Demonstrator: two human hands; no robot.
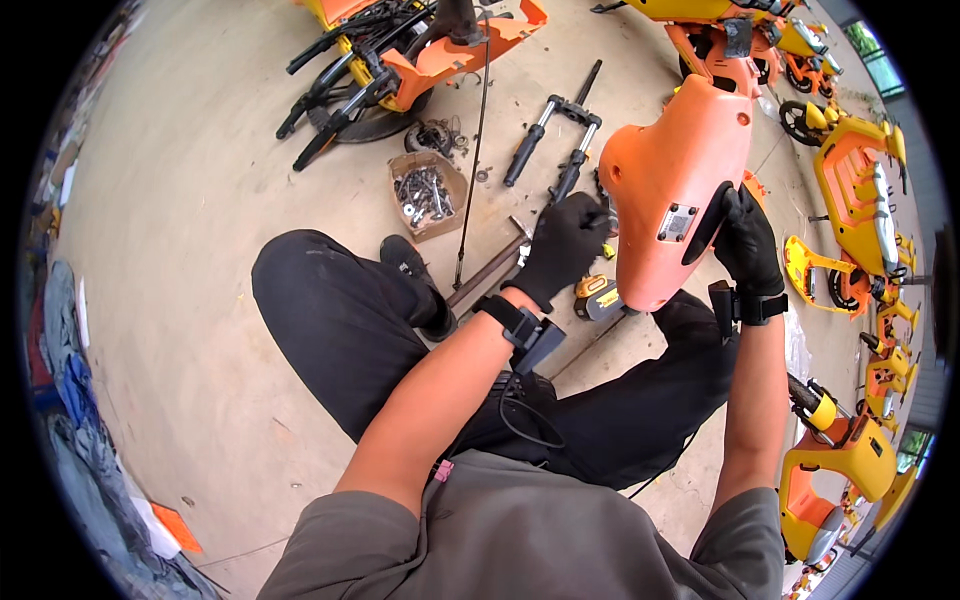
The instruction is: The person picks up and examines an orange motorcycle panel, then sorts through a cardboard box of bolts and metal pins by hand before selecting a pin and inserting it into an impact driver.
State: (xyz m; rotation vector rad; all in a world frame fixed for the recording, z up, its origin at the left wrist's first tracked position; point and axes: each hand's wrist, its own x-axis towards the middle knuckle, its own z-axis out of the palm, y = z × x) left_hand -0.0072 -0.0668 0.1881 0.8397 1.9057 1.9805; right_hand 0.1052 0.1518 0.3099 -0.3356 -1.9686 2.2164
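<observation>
My gloved right hand (745, 240) grips an orange plastic body panel (672, 140) by its right side, beside a dark oblong opening. The panel is raised and tilted, with a small plate bearing four fasteners (678, 223) on its face. My gloved left hand (565, 245) is closed just left of the panel, its fingers curled around something I cannot make out. Below the panel, a yellow and black power tool or battery (597, 298) lies on the floor. A long metal bar (480, 282) lies left of it, partly behind my hand.
On the concrete floor (180, 280) are a front fork (525, 145), a box of bolts (428, 196) and a partly dismantled bike (380, 70). Several yellow and orange scooters (850, 205) line the right side. Cloth heaps (70, 420) lie at far left. My bent legs (330, 320) frame the work area.
</observation>
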